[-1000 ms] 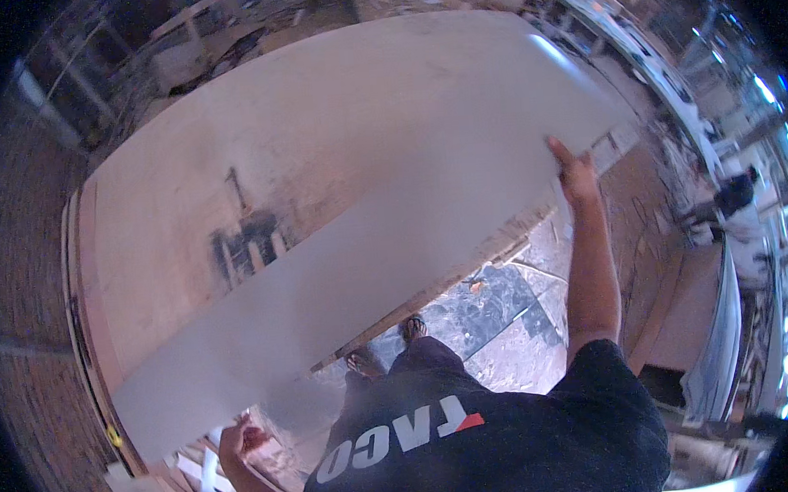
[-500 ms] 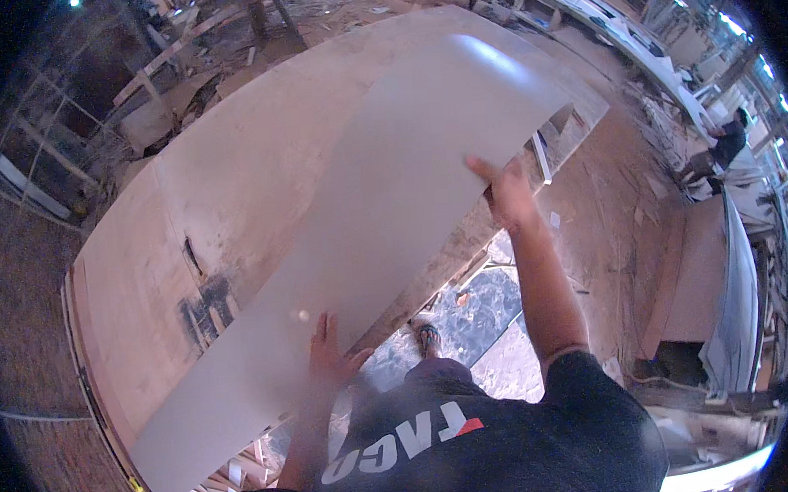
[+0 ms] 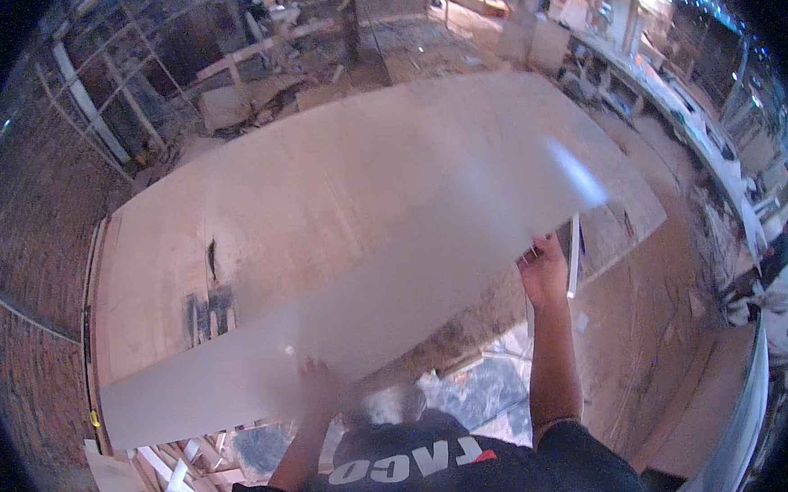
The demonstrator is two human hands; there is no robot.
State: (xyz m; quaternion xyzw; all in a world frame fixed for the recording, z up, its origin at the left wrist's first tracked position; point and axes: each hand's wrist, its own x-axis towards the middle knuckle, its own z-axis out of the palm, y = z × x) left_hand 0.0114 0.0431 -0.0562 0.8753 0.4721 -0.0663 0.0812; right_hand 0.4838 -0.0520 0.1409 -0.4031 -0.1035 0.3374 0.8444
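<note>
A long, pale grey flexible sheet lies slantwise over the near part of a large plywood tabletop, its left end close to the tabletop's left edge and its right end set farther from the wearer. The left hand is at the sheet's near edge, left of the middle; it is blurred, yet its fingers look extended and spread over the surface, gripping nothing. The right hand is at the same edge, farther right, with bent fingers touching it; whether they pinch the sheet cannot be told. Just beside this hand, a narrow white strip sticks out below the sheet's right end. Beyond the sheet, the bare plywood carries a black stain and, just above it, a dark elongated mark. A small yellow object sits at the tabletop's left edge, too small to identify. Loose wood strips lie below the sheet's left end, near a brick wall. On the right, a large panel stands tilted, and a long, cluttered workbench runs along the background. The wearer's dark T-shirt fills the lower middle.
</note>
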